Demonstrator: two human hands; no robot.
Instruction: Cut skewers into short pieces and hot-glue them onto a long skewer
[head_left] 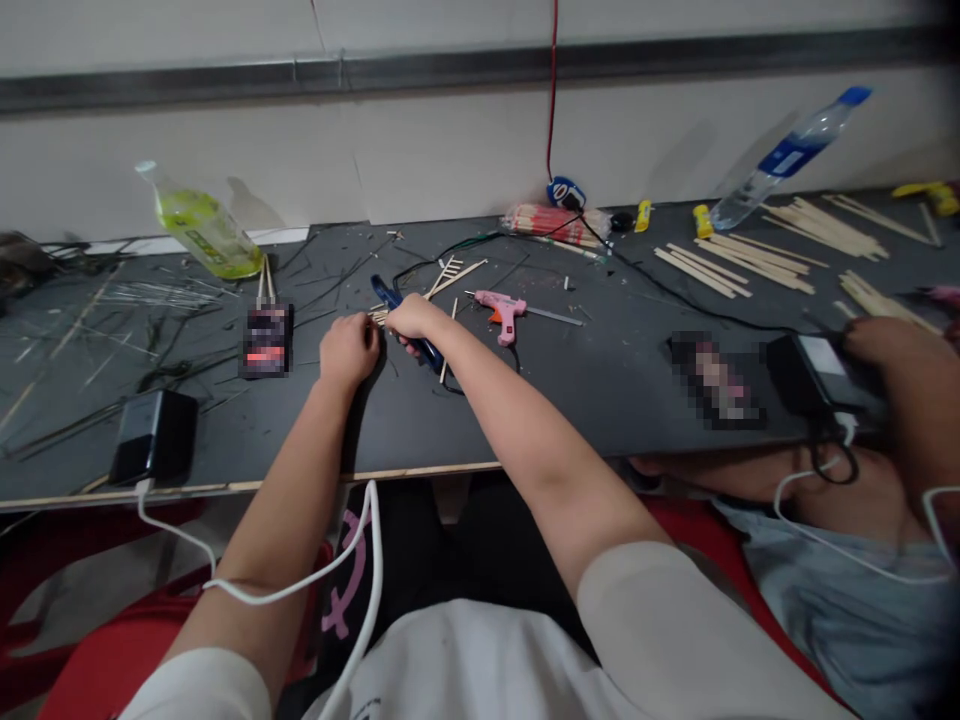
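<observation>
My right hand is wrapped round a dark blue hand tool, whose end sticks out above and below the fingers. Beside it on the left, my left hand is closed on thin wooden sticks that show between the two hands. Just beyond the hands lies a small frame of joined sticks. A loose stick rests to the right of the tool. The pink glue gun lies farther right with a clear glue stick in its back.
A green bottle and a power bank stand left. Wires litter that side. Cables, a stick pack, a clear bottle and stick piles lie right. Another person's arm rests at far right.
</observation>
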